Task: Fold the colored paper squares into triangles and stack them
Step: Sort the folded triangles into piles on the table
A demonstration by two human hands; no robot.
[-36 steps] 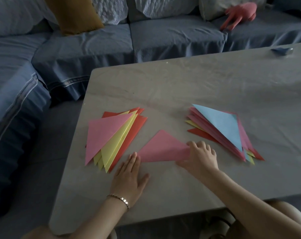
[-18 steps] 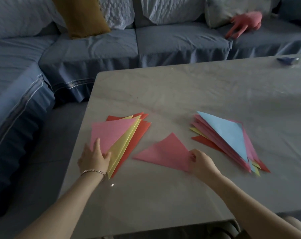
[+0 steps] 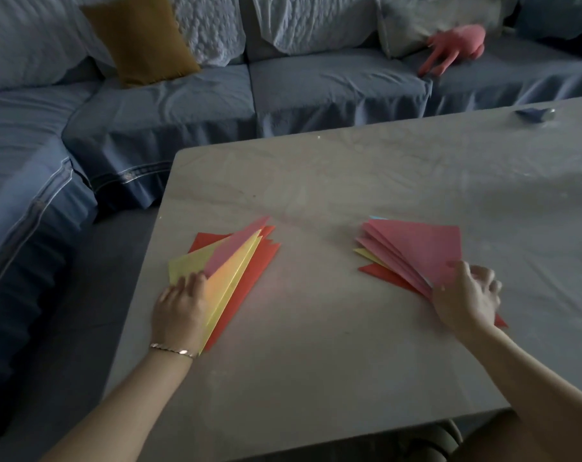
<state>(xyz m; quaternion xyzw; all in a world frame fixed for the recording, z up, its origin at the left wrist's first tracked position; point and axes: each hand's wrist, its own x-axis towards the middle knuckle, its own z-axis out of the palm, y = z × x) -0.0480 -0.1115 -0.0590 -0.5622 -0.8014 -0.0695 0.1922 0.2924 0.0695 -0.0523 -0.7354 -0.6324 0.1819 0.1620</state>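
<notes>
**Both hands on the piles**

My left hand [image 3: 179,308] sits at the near end of the left pile [image 3: 249,278], a fan of red, yellow and pink sheets near the table's [image 3: 316,361] left edge. Its fingers are curled into the pile where the pink sheet meets the yellow. They grip paper there, but I can't tell which sheet. The pink one stands tilted up from the rest.

My right hand [image 3: 463,295] is at the near corner of the right pile [image 3: 376,261], well apart from the left one. My thumb lies on the pink triangle [image 3: 423,248] that tops it, and my other fingers are curled at that corner, pinching it, though they are blurred. Pink, yellow and red edges fan out below.

Behind the table runs a blue sofa [image 3: 333,85] with a mustard cushion [image 3: 139,38] and a pink toy [image 3: 456,45].
</notes>
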